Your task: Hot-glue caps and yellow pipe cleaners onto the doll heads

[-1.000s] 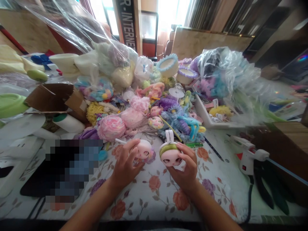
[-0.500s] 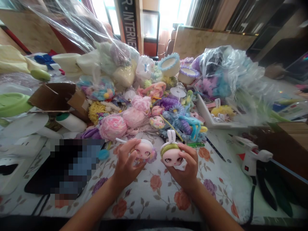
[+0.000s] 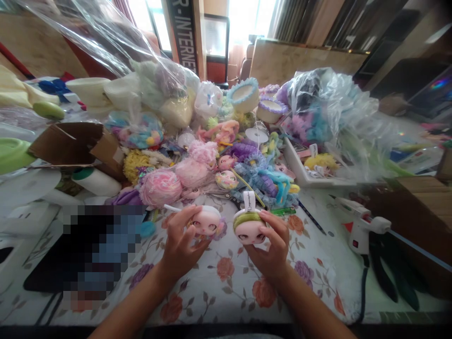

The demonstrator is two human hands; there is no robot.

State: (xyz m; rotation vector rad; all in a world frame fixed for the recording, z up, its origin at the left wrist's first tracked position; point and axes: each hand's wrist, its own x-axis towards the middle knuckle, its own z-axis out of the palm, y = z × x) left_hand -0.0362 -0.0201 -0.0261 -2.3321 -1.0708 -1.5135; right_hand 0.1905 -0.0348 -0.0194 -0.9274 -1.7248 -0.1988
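My left hand [image 3: 183,238] grips a pale doll head [image 3: 206,222] with painted eyes; purple trim shows along its lower right edge and a white stick juts out at its upper left. In my right hand [image 3: 273,240] is a second doll head [image 3: 250,231], wrapped on top with a green band [image 3: 247,216]. A white printed tag [image 3: 249,201] stands up from that head. Both heads are held side by side above the flowered tablecloth [image 3: 226,292], faces toward me, a small gap between them. My fingers cover parts of each head.
Pink yarn balls [image 3: 161,187], more doll heads [image 3: 226,180] and blue lace [image 3: 252,170] are heaped behind my hands. A white glue gun [image 3: 360,226] lies at right, near a white tray [image 3: 314,181]. At left are a dark tablet-like slab [image 3: 45,268] and an open cardboard box [image 3: 70,143].
The whole view has shifted slightly, moving the table items left in the picture. Both hands keep their hold on the doll heads, which stay almost in place.
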